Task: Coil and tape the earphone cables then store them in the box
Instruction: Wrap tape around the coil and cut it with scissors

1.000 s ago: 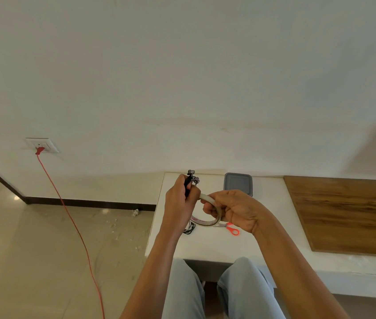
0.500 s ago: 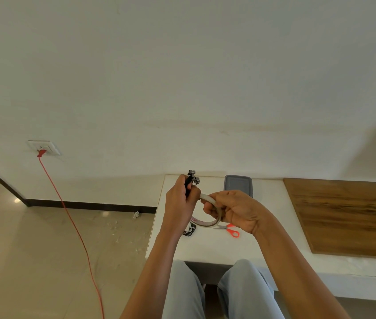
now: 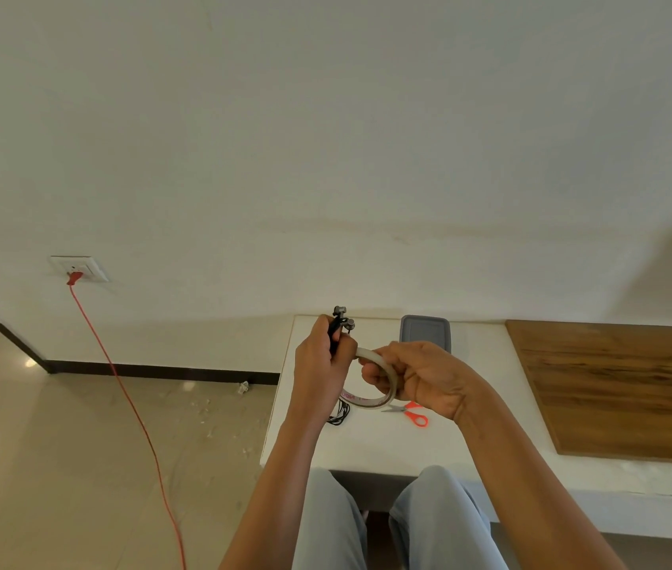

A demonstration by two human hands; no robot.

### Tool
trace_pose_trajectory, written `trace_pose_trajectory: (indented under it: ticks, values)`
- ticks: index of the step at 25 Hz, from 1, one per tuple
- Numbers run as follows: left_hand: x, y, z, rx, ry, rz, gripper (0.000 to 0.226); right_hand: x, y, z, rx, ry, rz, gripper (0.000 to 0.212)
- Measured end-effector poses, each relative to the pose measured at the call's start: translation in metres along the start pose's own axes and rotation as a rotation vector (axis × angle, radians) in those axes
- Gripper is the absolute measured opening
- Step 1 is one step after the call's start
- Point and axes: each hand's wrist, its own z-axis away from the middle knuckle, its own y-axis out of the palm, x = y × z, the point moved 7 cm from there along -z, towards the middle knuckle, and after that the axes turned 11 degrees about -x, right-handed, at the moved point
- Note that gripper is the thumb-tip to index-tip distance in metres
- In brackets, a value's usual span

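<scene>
taping step: my left hand grips the coiled earphones above the bench near its left edge, and my right hand holds the tape roll against them. next, i judge, wrap and cut; the box sits by the far edge.

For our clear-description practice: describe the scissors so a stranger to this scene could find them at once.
Start at the white table against the wall. Beneath the right hand, which holds a pale ring-shaped roll of tape, lie metal scissors with orange handles. They are the only orange thing on the tabletop.
</scene>
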Motion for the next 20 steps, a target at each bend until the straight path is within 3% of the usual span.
trace_pose_trajectory:
  ticks: [9,14,17,20]
  values:
    - [0.001,-0.003,0.006,-0.019,-0.024,0.000,0.033,0.003,-0.005,-0.003,0.006,-0.123,0.123,0.025]
    - [-0.002,-0.003,0.009,-0.064,-0.003,-0.012,0.021,0.004,-0.007,-0.010,-0.120,-0.166,0.226,0.009]
    - [-0.007,-0.005,0.013,-0.108,0.029,-0.042,0.016,0.006,-0.006,-0.009,-0.124,-0.175,0.241,0.014]
    - [-0.008,-0.012,0.014,-0.188,0.051,-0.061,0.018,0.011,-0.018,-0.004,-0.318,-0.312,0.283,0.017]
